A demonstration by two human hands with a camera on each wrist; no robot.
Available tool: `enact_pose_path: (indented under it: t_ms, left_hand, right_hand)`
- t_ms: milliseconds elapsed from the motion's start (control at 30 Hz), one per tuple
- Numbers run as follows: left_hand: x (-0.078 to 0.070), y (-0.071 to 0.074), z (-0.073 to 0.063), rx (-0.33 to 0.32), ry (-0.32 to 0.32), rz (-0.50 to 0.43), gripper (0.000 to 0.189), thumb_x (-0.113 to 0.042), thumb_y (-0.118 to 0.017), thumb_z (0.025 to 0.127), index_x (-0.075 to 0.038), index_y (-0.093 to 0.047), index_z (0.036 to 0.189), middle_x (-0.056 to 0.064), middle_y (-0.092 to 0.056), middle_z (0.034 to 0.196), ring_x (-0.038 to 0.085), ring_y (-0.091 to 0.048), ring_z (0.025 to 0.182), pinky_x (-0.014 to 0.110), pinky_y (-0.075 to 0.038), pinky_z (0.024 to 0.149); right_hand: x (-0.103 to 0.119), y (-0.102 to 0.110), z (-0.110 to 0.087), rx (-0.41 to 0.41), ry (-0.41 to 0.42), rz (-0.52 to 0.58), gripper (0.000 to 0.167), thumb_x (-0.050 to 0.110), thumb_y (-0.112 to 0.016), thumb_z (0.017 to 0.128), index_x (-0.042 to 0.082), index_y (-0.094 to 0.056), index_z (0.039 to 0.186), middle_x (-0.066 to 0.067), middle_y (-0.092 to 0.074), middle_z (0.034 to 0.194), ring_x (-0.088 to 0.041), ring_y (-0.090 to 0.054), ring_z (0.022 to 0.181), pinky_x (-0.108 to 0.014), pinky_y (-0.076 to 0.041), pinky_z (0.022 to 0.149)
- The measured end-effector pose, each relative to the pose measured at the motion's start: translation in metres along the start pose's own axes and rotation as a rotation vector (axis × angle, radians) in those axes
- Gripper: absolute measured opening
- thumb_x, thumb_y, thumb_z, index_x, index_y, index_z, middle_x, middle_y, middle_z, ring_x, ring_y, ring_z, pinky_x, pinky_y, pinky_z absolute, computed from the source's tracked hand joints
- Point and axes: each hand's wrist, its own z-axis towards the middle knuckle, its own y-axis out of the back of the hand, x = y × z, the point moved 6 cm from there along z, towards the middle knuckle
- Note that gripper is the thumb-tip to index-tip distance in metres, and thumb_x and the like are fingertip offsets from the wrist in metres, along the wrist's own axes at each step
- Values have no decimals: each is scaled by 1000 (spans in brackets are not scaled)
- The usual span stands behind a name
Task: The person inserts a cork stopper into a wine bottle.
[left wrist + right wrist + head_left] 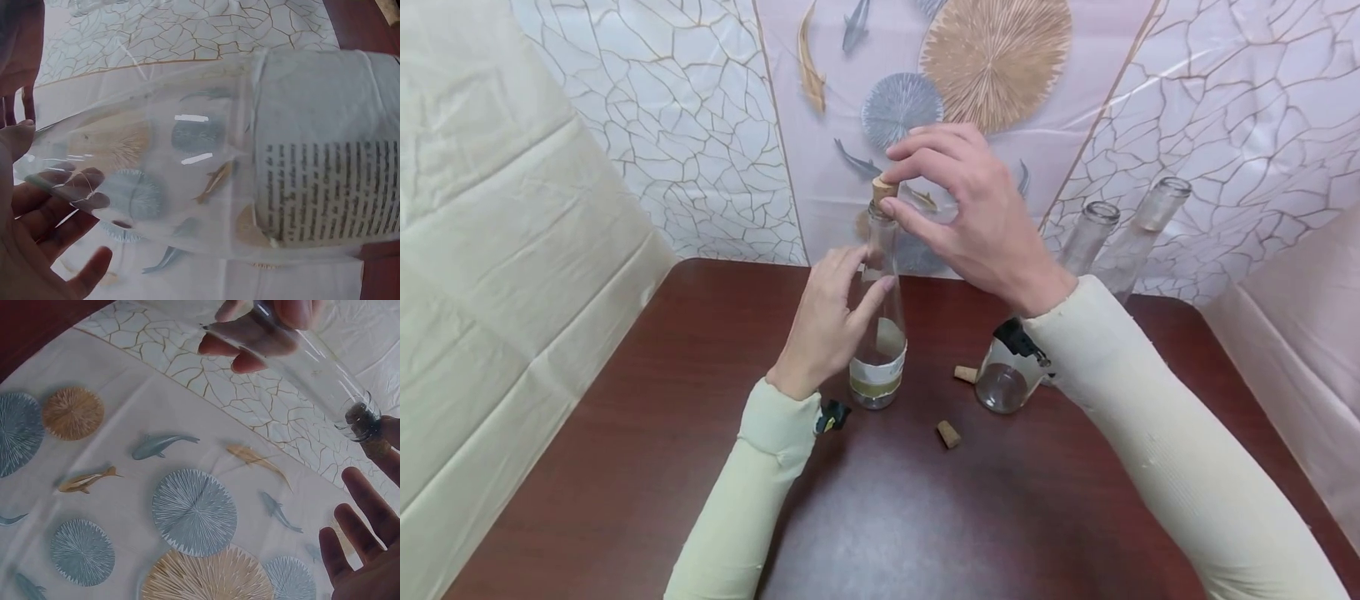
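Note:
A clear glass bottle (891, 304) stands upright on the table, a torn paper label (325, 112) round its lower part. My left hand (827, 321) holds it below the neck, thumb on one side and fingers on the other. At the top, my right hand (977, 204) pinches a cork (884, 190) between thumb and index finger. The cork's narrow end sits inside the bottle's mouth, seen through the glass in the right wrist view, while its wider end stands above the rim. The other right fingers are spread away from the cork.
Two more clear bottles, one neck (1101, 215) and another neck (1171, 196) showing, stand on the right, partly hidden by my right arm. One cork (966, 373) lies beside a bottle base (1003, 390), another cork (948, 434) nearer me. A patterned cloth (700, 125) hangs behind the table.

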Motion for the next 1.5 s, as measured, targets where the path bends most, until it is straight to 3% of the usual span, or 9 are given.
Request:
enact_pose_path:
  t_ms: [167,467,600,900,1067,1233,1333,1500]
  left_hand:
    - [-2,0,1,15,6,-35,29,-25,-63,102,-6,-62,124,8,-65,116,21,-57,111,35,-48,97]
    - [4,-1,-4,44,-37,64,28,-30,-67,100,-8,-64,118,5,-67,114,22,-56,115,44,-39,111]
    - [5,-3,-5,65,-33,65,32,-34,-68,98,-9,-63,117,5,-65,113,22,-56,114,43,-42,103]
    - [9,-5,-11,39,-25,81,33,-34,-69,98,-8,-63,116,7,-65,112,23,-57,110,43,-44,101]
    - [16,-10,-18,64,-12,115,42,-41,-73,93,-11,-62,120,3,-66,111,21,-58,109,44,-44,104]
    - [24,-19,-32,97,10,170,64,-53,-78,84,-12,-59,129,2,-65,116,20,-58,115,45,-40,112]
    - [26,-22,-37,78,3,189,71,-54,-80,80,-10,-58,131,4,-64,117,22,-57,116,47,-37,114]
    - [25,-22,-40,18,-18,185,67,-52,-82,78,-11,-60,126,3,-66,113,23,-57,113,46,-35,115]
  right_hand:
    - [1,0,-1,-14,18,-1,15,18,-76,92,6,-77,101,-10,-73,121,-28,-55,126,-38,-36,116]
    - [1,-2,-4,-18,93,-57,18,18,-78,90,3,-75,99,-14,-72,125,-34,-52,128,-39,-32,118]
    - [1,-1,-4,-19,107,-70,19,20,-80,89,4,-75,98,-14,-71,127,-35,-50,128,-41,-31,118]
    - [2,-1,-1,-7,149,-78,21,23,-79,90,6,-76,102,-13,-70,128,-36,-49,126,-43,-31,117]
    - [0,1,-1,27,197,-108,28,24,-79,90,7,-75,112,-13,-69,129,-35,-49,125,-44,-33,114]
    - [-1,-2,-4,31,193,-102,29,25,-79,90,6,-73,111,-11,-71,124,-34,-50,122,-43,-33,112]
    - [-1,-3,-5,3,201,-94,27,26,-79,91,5,-73,106,-11,-71,120,-33,-49,119,-42,-33,111]
    - [1,-5,-4,-30,197,-88,25,30,-78,91,7,-73,101,-11,-70,122,-33,-46,119,-42,-31,110]
